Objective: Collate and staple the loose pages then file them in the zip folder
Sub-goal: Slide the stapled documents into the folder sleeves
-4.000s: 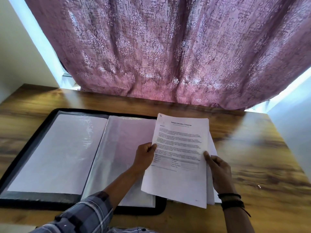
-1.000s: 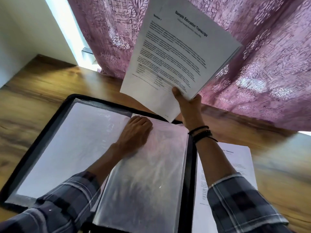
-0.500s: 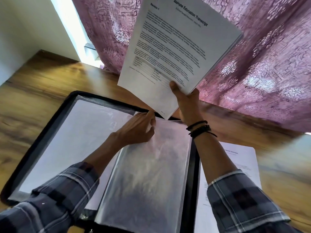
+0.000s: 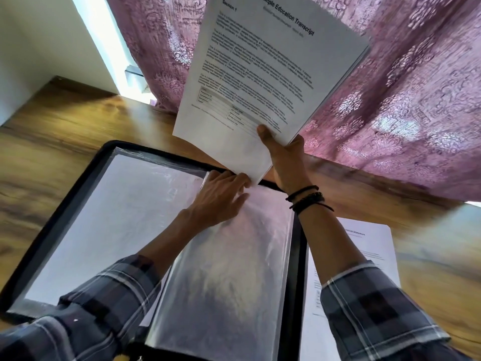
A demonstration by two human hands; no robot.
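Pages [image 4: 263, 74] white, text-covered, evenly stacked

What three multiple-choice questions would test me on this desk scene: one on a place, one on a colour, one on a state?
1. Where does the second document lie?
A) On the table, right of the zip folder
B) Inside a plastic sleeve
C) On the floor

2. What colour is the curtain?
A) Green
B) Purple-pink
C) Yellow

3. What is the right hand doing?
A) Lying flat on the wood
B) Holding a stapler
C) Gripping the stack of pages

Answers:
1 A: it rests on the wood just past the folder's right rim.
2 B: mauve patterned fabric hangs behind the table.
3 C: the thumb presses the front sheet and the pages are raised above the folder.
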